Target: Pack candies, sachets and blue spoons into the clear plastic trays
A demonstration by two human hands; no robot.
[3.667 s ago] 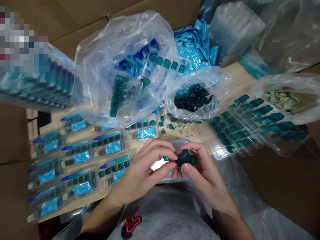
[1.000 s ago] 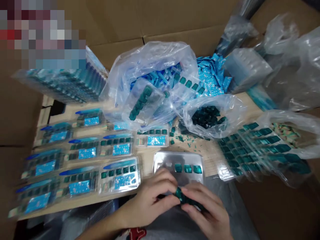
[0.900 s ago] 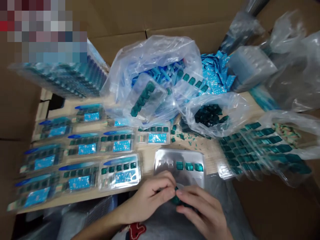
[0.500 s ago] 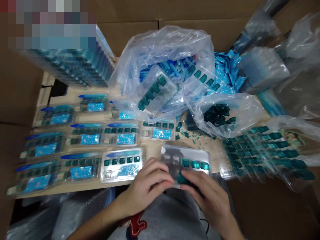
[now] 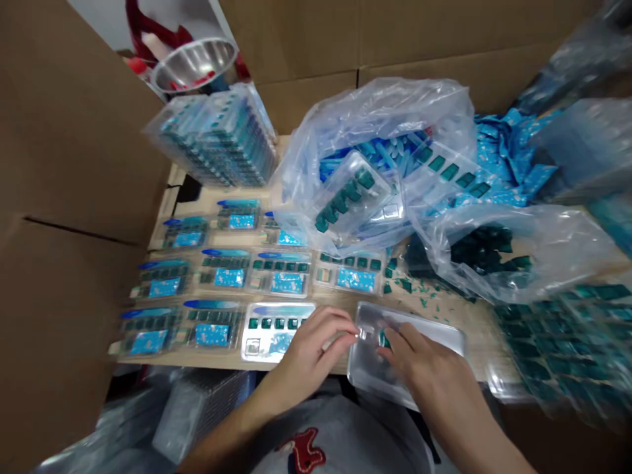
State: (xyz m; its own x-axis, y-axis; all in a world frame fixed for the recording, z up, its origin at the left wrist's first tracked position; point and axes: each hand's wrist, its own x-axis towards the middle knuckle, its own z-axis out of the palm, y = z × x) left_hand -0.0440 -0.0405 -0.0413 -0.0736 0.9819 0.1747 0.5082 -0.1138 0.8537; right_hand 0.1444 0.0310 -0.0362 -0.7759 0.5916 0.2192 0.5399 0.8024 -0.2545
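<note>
Across the wooden table [image 5: 481, 342], about ten blister cards [image 5: 210, 326] lie in three rows. Further right, the left hand's [image 5: 316, 352] fingertips [image 5: 348, 321] pinch together at the edge of a clear plastic tray [image 5: 375, 375], holding perhaps a small sliver. The right hand's [image 5: 424, 355] fingers, half open, rest in that tray just beside one teal piece [image 5: 383, 339]. Beyond them sits one plastic bag [image 5: 543, 250] of dark teal pieces.

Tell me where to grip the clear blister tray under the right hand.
Pinch its flat rim at the right edge, coming from the right: that stretch is bare, while the right hand covers the middle and the left hand sits at the left end.
</note>
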